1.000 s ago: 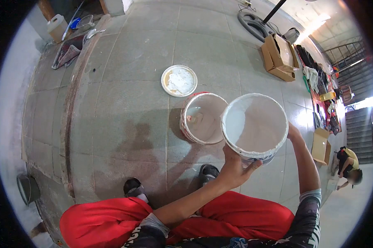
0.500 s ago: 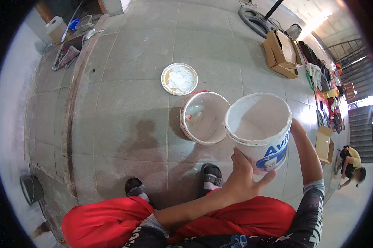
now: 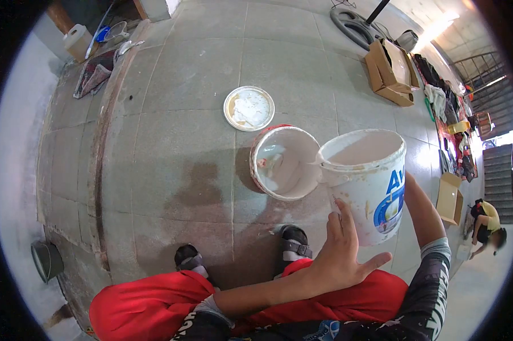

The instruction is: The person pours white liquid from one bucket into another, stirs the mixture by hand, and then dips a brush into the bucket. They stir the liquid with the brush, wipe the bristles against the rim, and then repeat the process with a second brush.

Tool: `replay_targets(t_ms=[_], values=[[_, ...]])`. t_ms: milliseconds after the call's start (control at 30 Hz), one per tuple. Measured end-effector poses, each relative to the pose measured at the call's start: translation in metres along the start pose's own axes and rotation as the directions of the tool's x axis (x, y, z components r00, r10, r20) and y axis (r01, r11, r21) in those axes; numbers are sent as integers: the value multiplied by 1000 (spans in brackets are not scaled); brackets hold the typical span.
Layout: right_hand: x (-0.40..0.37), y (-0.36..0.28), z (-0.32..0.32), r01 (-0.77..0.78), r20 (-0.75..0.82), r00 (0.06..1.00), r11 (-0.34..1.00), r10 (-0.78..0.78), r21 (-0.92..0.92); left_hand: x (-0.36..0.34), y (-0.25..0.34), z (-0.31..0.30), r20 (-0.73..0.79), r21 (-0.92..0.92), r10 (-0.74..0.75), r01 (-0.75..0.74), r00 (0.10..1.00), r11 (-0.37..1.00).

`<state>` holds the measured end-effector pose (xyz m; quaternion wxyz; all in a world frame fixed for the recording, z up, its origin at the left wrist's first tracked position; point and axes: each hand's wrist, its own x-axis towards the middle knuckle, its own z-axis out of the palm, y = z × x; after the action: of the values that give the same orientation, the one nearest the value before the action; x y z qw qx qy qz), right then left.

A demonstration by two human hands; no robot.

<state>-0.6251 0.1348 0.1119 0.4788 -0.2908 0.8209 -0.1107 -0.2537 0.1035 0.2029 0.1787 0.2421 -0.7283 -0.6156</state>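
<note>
A white plastic bucket with blue lettering is held up and tilted to the left. My left hand supports its lower side, fingers pressed to the wall and thumb stretched away. My right hand is at its far right side, with the fingers hidden behind it. At the bucket's lip, a thin whitish strand seems to run down into a second bucket. That one stands on the floor, its inside coated white, with whitish liquid and a small pale object. Beyond it lies a round lid smeared with white.
Tiled floor surrounds my sandalled feet. Cardboard boxes, a coiled hose and a row of clothes and bottles lie to the right. A person bends down at far right. A dark bucket stands at left.
The white bucket has tipped further left, and its lip now overhangs the floor bucket's rim. My left hand has shifted slightly down and right along its side.
</note>
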Motion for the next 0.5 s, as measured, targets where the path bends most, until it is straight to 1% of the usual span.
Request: replay_targets(t_ms=[67,200,267,300,367,500], values=[[0,3,4,-7,1,1000,1000,7,8,1,-1,-3,-30,42,32,-31,999,999],[0,6,8,-7,4,1000,1000,7,14,5,-4,-12,-35,27,63,-62,997,998],[0,7,10,-9,6,1000,1000,9,15,7,-3,-15,-51,85,121,-116,991,990],[0,8,9,-7,6,1000,1000,7,12,7,-3,-15,-49,84,119,-115,992,990],[-1,10,10,-8,8,1000,1000,8,17,7,-2,-15,-65,194,155,-139,986,971],[1,13,13,-10,11,1000,1000,10,23,9,0,-20,-73,216,192,-173,979,961]])
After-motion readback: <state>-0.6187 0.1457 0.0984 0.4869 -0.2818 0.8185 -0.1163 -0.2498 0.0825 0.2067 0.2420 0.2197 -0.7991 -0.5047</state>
